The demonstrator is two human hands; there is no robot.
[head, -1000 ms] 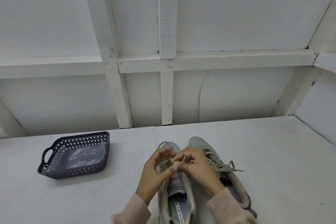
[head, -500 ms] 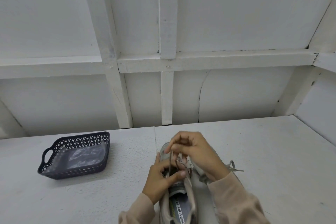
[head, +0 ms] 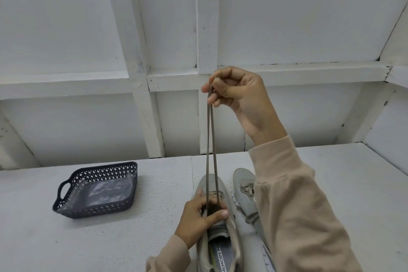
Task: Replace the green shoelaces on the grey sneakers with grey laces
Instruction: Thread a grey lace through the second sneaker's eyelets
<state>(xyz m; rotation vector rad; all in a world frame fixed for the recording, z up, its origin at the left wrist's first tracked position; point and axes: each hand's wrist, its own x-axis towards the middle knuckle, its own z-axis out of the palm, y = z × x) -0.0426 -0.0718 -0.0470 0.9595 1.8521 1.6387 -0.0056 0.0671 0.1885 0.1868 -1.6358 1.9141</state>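
Observation:
Two grey sneakers stand side by side on the white surface, toes pointing away from me. My left hand (head: 199, 216) grips the left sneaker (head: 212, 185) over its tongue and eyelets. My right hand (head: 238, 93) is raised high and pinches a dull olive-grey shoelace (head: 212, 150). Both strands of the lace run taut from my fingers down into the left sneaker. The right sneaker (head: 244, 183) is laced, and my right sleeve hides most of it.
A dark perforated plastic basket (head: 72, 207) with handles sits to the left and holds a clear plastic bag (head: 106, 190). White wall panels and beams rise behind the surface, and a slanted white wall closes in on the right.
My right hand has risen from the sneaker's eyelets to well above it, drawing the lace out into two long taut strands. My left hand has stayed on the left sneaker.

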